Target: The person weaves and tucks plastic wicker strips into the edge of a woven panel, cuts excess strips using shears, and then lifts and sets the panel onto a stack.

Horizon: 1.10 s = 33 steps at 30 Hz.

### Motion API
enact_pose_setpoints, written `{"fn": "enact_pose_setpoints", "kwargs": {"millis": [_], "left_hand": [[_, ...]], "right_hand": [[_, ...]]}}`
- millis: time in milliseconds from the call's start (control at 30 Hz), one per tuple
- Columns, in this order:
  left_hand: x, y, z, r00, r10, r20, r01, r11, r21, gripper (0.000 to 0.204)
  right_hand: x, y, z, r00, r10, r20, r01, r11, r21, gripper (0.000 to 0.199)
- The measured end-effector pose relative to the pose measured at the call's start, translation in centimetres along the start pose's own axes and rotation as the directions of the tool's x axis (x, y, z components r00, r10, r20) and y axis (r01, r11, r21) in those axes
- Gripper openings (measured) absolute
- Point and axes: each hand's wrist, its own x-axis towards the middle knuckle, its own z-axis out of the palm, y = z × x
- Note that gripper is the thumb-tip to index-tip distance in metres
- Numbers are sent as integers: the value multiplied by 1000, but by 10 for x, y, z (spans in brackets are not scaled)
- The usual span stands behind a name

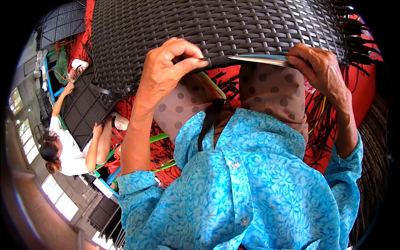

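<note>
Nearest the camera is the person's blue patterned shirt [266, 183]. A black strip [210, 121] lies over its lower hem, between the spread knees. Spotted brown trousers [273, 85] cover the knees, which stand close in at the near edge of the work and take up much of the room below it.

The left hand [204, 61] pinches, forefinger and thumb together, at that edge; what lies between the tips cannot be made out. The right hand [289, 58] grips a blade [260, 59] between thumb and bent fingers. The blade points left along the edge, its tip stopping just short of the left hand. The gap between the hands is mostly spanned by it.

Directly beyond the hands lies the woven panel [225, 27]: dark, glossy, tightly and evenly plaited. Its near edge is rounded. Loose ends [360, 46] bristle from its right side, near the right hand; a short strand curls at the lower left corner.

Below, the red floor [361, 100] carries black clippings [323, 139], thick beside the right knee. A woven stack [377, 141] stands at far right.

Farther left, a co-worker [73, 152] in white sits by another dark panel [81, 108]. Bright windows [58, 196] lie beyond.
</note>
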Motion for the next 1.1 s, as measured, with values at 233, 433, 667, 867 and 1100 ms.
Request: {"fn": "enact_pose_setpoints", "kwargs": {"millis": [233, 433, 667, 867, 1100], "left_hand": [[17, -4, 5, 974, -192, 117, 218, 931, -293, 8], [3, -1, -9, 966, -103, 236, 115, 993, -37, 12], [6, -13, -6, 972, 140, 188, -155, 986, 67, 8], [25, 0, 15, 988, -78, 136, 92, 991, -101, 9], [83, 19, 60, 999, 20, 45, 11, 796, -606, 19]], "right_hand": [[-8, 9, 14, 997, 60, -42, -57, 995, 79, 11], [-9, 9, 13, 999, 12, -39, -9, 998, 64, 10], [-11, 7, 15, 998, -9, -66, 14, 997, 76, 11], [-2, 11, 15, 999, -43, -2, 42, 995, 89, 14], [-9, 8, 21, 999, -35, -34, 37, 996, 80, 13]]}}
